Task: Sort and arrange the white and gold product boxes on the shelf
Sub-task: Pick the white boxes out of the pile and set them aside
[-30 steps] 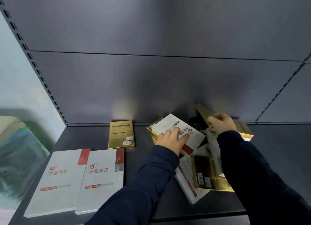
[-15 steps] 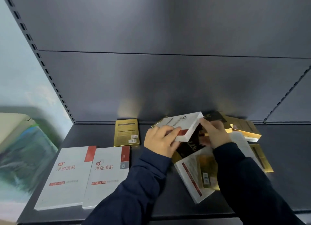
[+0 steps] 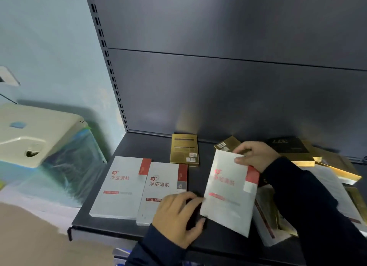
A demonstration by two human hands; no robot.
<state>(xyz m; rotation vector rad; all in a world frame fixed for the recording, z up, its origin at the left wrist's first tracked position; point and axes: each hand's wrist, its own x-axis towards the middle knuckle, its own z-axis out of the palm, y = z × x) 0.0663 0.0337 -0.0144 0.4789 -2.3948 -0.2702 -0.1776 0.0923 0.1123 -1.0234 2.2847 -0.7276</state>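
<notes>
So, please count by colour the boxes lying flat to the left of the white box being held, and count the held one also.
White, lying flat: 2 (left white box, middle white box)
White, held: 1 (held white box, gripped by left hand and right hand)
Gold, lying flat: 1 (gold box)
Total: 4
</notes>
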